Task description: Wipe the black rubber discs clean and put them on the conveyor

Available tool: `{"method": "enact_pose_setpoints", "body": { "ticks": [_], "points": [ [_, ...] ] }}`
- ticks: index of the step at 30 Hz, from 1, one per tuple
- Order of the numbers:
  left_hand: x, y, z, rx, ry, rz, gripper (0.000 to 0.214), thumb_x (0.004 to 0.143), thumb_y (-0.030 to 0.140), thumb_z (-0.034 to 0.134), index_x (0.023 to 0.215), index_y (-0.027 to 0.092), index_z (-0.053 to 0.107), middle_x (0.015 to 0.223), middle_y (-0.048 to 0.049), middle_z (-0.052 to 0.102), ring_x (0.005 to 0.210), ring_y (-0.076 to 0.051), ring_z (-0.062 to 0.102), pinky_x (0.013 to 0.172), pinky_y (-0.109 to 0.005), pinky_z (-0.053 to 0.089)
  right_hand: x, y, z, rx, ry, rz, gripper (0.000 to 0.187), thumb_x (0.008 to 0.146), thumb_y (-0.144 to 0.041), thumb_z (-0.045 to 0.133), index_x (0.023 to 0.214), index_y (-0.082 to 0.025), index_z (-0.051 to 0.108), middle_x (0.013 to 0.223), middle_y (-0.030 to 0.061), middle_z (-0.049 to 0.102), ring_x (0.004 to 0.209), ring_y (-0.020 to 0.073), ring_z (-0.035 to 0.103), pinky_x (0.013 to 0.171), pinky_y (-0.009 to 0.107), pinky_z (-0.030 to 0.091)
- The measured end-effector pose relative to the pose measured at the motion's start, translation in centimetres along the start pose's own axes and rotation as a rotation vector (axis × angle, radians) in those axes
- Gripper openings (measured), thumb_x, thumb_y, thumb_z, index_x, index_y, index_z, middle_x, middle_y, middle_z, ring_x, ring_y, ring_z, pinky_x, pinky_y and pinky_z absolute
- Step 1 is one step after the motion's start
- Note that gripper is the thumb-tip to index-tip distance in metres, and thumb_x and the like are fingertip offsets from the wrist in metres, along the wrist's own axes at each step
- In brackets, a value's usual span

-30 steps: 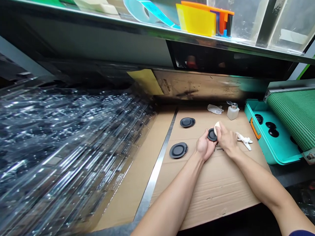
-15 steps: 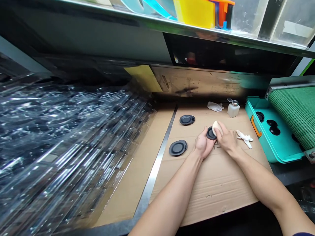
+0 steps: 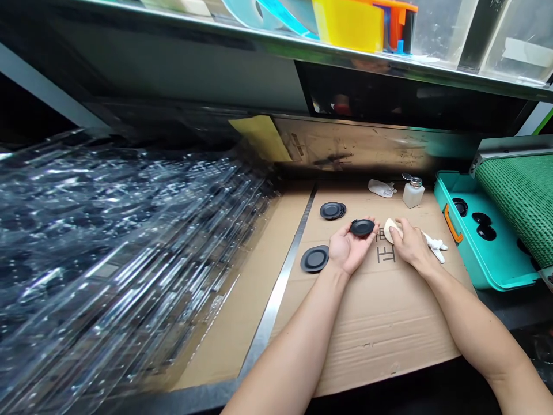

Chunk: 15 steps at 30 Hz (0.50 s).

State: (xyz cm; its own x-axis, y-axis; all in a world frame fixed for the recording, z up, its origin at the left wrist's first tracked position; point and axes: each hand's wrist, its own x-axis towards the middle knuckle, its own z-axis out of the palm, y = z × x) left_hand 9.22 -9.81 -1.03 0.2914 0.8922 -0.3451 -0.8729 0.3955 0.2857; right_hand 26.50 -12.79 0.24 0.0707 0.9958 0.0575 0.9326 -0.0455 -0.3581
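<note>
Disc: a black round disc (image 3: 362, 227) lies flat and face-up across the fingers of the left hand (image 3: 349, 249), above the cardboard sheet (image 3: 389, 328).
Direction: from the right hand (image 3: 412, 245), the disc lies just to the left and slightly farther away.
Long axis: none clear; the disc is round, though the angle makes it look oval, running left to right.
Nearer hand: the left, directly beneath it; the right is close but apart.
Look: matte, with a raised rim and recessed centre; possibly rubber, but this view cannot settle that.
Grip: left fingers curl up under the disc, with the palm open; right fingers close over a cream sponge (image 3: 392, 230), which hides part of it.
Nearby: a stack of similar discs (image 3: 332, 211) lies far left of the hands, and a single disc (image 3: 314, 259) lies near left.
</note>
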Motion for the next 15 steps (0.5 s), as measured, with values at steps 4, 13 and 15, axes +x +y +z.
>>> {"method": "enact_pose_setpoints", "body": {
  "ticks": [4, 13, 15],
  "points": [
    [-0.4, 0.1, 0.5, -0.042, -0.008, -0.057, 0.049, 0.107, 0.044, 0.037, 0.125, 0.005, 0.061, 0.103, -0.0180, 0.071, 0.108, -0.026, 0.072, 0.080, -0.030, 0.066, 0.1, 0.3, -0.4, -0.095, -0.017, -0.019, 0.043, 0.107, -0.049, 0.036, 0.136, -0.024, 0.056, 0.123, 0.0109, 0.072, 0.107, 0.0268, 0.068, 0.088, 0.034, 0.047],
    [-0.7, 0.0, 1.0, -0.043, 0.047, -0.103, 0.055, 0.107, 0.050, 0.032, 0.126, 0.007, 0.059, 0.099, -0.0176, 0.070, 0.093, -0.023, 0.075, 0.064, -0.023, 0.064, 0.3, 4.0, -5.8, -0.336, -0.020, 0.067, 0.038, 0.095, -0.041, 0.055, 0.122, -0.020, 0.068, 0.120, 0.0159, 0.070, 0.113, 0.0325, 0.063, 0.085, 0.038, 0.047],
    [-0.5, 0.0, 0.8, -0.017, 0.037, -0.106, 0.055, 0.107, 0.049, 0.031, 0.126, 0.006, 0.059, 0.100, -0.0184, 0.071, 0.091, -0.023, 0.075, 0.065, -0.024, 0.064, 0.4, 4.9, -6.1, -0.383, -0.140, 0.119, 0.032, 0.090, -0.039, 0.059, 0.111, -0.019, 0.072, 0.110, 0.0158, 0.073, 0.100, 0.0318, 0.067, 0.077, 0.036, 0.045]
  ]
}}
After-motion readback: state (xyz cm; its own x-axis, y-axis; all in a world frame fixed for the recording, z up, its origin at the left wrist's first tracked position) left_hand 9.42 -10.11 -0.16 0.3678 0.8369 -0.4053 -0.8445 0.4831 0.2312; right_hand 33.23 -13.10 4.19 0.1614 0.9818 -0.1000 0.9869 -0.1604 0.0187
